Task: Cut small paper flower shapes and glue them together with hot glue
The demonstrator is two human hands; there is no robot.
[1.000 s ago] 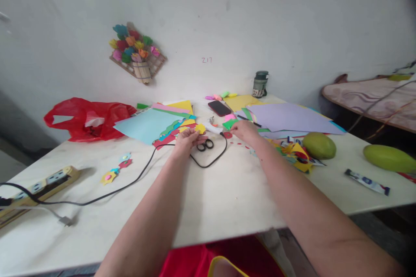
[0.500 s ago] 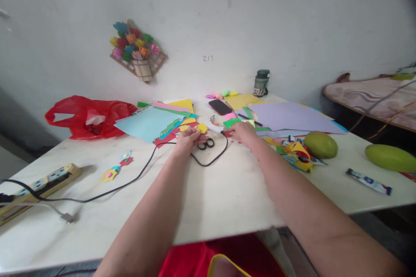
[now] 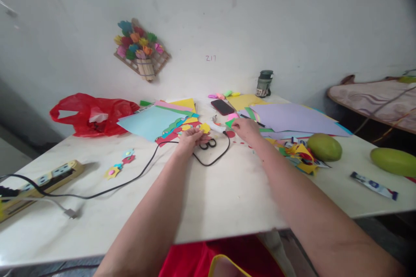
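My left hand point(image 3: 191, 139) is closed at the fingertips on a yellow paper flower point(image 3: 204, 128), beside the black handles of a pair of scissors point(image 3: 208, 143). Over the middle right of the table, my right hand point(image 3: 245, 130) has its fingers pinched together next to a green paper piece point(image 3: 230, 123); what they hold, if anything, is too small to tell. A red paper circle point(image 3: 230, 134) lies just left of the right hand, with small red scraps below it. Between the hands is a white glue gun point(image 3: 217, 127) with a black cord.
Paper sheets point(image 3: 147, 122) and a red bag point(image 3: 94, 114) lie left; a power strip point(image 3: 48, 181) and finished paper flowers point(image 3: 112, 172) are nearer. Purple paper point(image 3: 286, 117), a phone point(image 3: 222, 107), scraps point(image 3: 302, 156), green fruit point(image 3: 324, 147) and a tube point(image 3: 373, 185) are also there.
My right hand has lifted slightly off the green and red pieces, uncovering the red circle and small red scraps. My left hand stays at the yellow flower. The view has shifted slightly.
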